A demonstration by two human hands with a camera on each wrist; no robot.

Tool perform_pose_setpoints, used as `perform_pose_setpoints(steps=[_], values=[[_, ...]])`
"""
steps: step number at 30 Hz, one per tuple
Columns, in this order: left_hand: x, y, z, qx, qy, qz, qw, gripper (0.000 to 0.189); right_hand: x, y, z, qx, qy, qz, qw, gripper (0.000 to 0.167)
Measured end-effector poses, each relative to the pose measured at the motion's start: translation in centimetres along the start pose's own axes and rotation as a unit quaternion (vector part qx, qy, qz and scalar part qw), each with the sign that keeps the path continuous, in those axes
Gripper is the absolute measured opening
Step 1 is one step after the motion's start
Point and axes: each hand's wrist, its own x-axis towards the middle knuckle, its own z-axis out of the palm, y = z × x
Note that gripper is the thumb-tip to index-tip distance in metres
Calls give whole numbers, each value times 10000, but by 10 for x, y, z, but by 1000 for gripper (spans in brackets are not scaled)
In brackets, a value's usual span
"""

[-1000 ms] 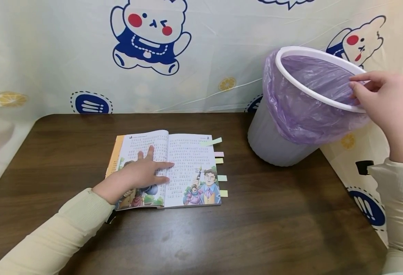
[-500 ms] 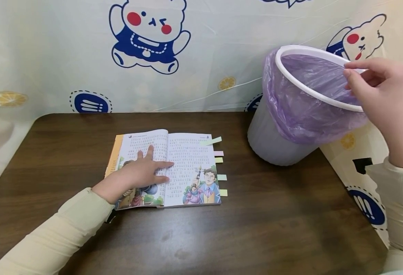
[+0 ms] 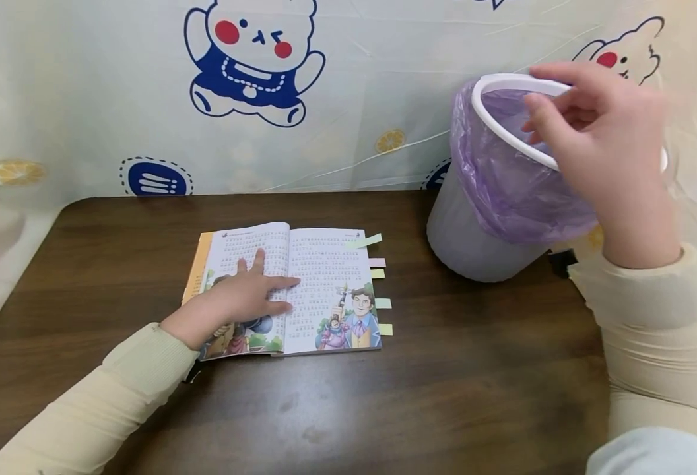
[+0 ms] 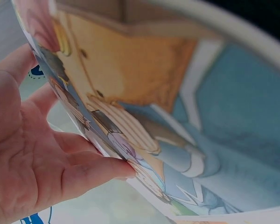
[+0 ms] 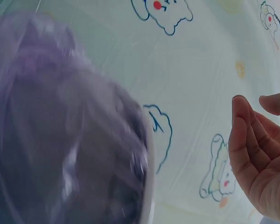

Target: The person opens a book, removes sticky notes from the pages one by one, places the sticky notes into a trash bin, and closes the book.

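An open illustrated book [image 3: 325,264] lies on the brown table, with coloured sticky tabs [image 3: 383,303] along its right edge. My left hand [image 3: 238,300] rests on the left page with fingers spread, the fingertips near the centre fold. In the left wrist view, the fingers and thumb of my left hand [image 4: 42,154] touch the printed page. My right hand [image 3: 598,132] hovers over the front of the wastebasket [image 3: 473,231], thumb and index finger apart. In the right wrist view, my right hand [image 5: 263,154] has loosely bent fingers with nothing visible between them.
The wastebasket has a purple plastic liner [image 3: 497,191] folded over its side and a white rim ring. It stands at the table's back right. A patterned sheet [image 3: 354,79] with cartoon bears hangs behind. The wooden tabletop [image 3: 443,369] extends in front of the book.
My right hand has moved left and upward from the wastebasket's right side to over its front rim. My left hand and the book stay where they were. The head view shifts slightly.
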Motion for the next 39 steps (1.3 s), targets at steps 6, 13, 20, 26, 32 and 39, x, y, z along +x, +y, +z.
perform_pose_setpoints(steps=[6,13,20,26,32,39], values=[[0,0,1,-42,-9,-49,10000,58,2,-3,31,59,-310,-566,9979,22],[1,-1,1,-46,-23,-39,10000,57,-8,-2,67,71,-898,-319,9954,21],[0,-1,2,-28,-20,-74,10000,57,-20,12,108,86,-1425,19,9898,18],[2,-1,3,-15,-38,-128,9999,57,-30,36,141,104,-2134,938,9724,22],[2,-1,3,-4,-60,-175,9998,57,-41,60,173,-82,-2908,1673,9420,26],[1,-1,2,-54,-40,-192,9998,57,-57,74,211,-356,-3843,1936,9020,27]])
